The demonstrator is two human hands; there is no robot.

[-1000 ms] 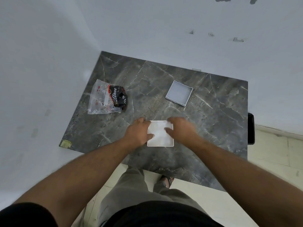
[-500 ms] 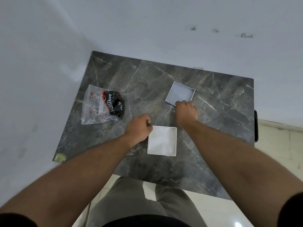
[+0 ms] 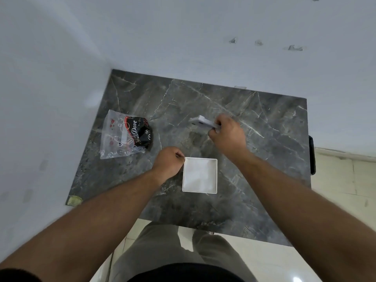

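A white square box base [image 3: 200, 175] lies open side up on the dark marble table [image 3: 264, 159], near its front edge. My left hand [image 3: 167, 162] pinches the base's upper left corner. Farther back, my right hand [image 3: 226, 134] grips the flat grey-white lid [image 3: 200, 122] by its right edge and holds it tilted, lifted off the table. The lid's right part is hidden by my fingers.
A clear plastic bag [image 3: 124, 135] with a black and red Dove packet in it lies at the table's left. White walls close the left and back sides. A dark object [image 3: 312, 155] hangs off the right edge. My legs stand in front.
My right hand left the white base, reached back to the lid and has lifted it off the table, tilted. My left hand drew in to pinch the base's corner.
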